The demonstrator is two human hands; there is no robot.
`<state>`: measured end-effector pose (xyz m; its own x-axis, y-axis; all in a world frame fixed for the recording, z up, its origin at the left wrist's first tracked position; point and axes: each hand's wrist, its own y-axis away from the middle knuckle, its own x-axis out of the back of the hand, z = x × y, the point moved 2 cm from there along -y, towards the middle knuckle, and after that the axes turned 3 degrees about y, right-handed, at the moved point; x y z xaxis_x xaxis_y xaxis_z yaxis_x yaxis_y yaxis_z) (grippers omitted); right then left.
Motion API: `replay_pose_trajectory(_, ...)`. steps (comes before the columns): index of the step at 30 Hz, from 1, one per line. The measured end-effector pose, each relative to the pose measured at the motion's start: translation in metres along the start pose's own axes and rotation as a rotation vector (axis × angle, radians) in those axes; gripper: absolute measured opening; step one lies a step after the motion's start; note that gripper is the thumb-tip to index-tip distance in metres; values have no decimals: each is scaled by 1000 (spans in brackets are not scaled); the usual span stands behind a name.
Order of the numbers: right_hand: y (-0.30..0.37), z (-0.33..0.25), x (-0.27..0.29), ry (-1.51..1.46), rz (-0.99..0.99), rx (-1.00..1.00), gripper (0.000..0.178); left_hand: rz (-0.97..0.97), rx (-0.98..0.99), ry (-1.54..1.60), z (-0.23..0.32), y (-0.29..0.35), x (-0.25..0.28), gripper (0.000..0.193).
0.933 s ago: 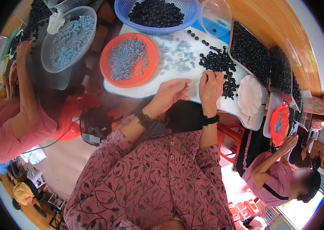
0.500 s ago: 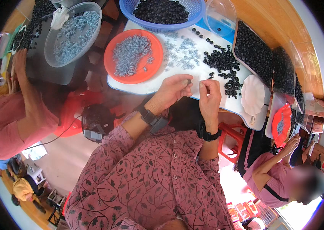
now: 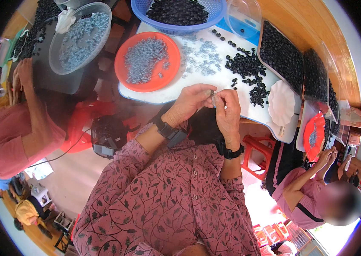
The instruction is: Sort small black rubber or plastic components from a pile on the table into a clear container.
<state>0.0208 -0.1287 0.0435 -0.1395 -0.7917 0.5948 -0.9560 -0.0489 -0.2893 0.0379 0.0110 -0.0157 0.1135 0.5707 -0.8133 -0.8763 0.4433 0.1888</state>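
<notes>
Orange plate (image 3: 170, 77), black beads (image 3: 245, 65) beyond; left hand's (image 3: 191, 102) grip pinches dark piece (image 3: 212, 92), right hand's (image 3: 228, 112) closed against it.

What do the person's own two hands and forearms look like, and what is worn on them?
Left hand and right hand are ungloved. The sleeves are dusty pink with dark leaves and vines, ending above the wrists. The left wrist wears a dark boxy device; the right, a black wristband.
</notes>
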Motion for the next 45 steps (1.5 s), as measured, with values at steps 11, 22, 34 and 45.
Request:
replay_pose_trajectory(11, 8, 7, -3, -108, -28, -201, 12, -5, 54, -297, 1, 2, 3, 24)
replay_pose_trajectory(22, 12, 45, 16, 258, 221, -216, 11, -32, 61, -34, 1, -3, 7, 25)
replay_pose_trajectory(34, -7, 62, 12, 344, 260, -150, 16, -29, 58, -17, 1, -4, 8, 25)
replay_pose_trajectory(45, 6, 56, 15, -605, 156, -438, 14, -9, 50, 1, -1, -4, 9, 24)
